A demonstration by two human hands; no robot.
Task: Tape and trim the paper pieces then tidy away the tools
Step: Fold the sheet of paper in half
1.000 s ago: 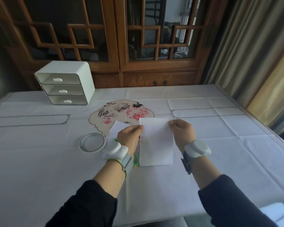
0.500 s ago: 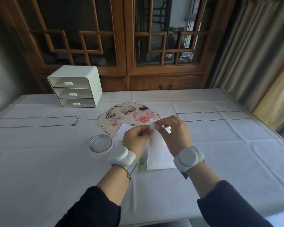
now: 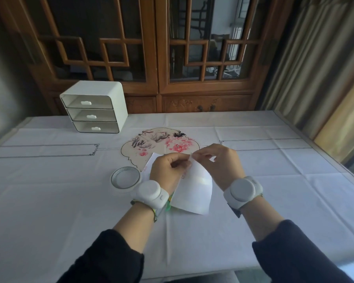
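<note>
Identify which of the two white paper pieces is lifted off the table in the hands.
The larger white paper sheet, pinched at its top edge by both hands. The smaller white paper piece lies mostly hidden behind the left hand, near the painted fan-shaped motif.

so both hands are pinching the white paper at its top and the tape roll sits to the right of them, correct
Not quite. The head view shows the tape roll lying to the left of the hands, beside the left hand. The rest holds: the left hand and right hand both pinch the white paper at its top.
</note>
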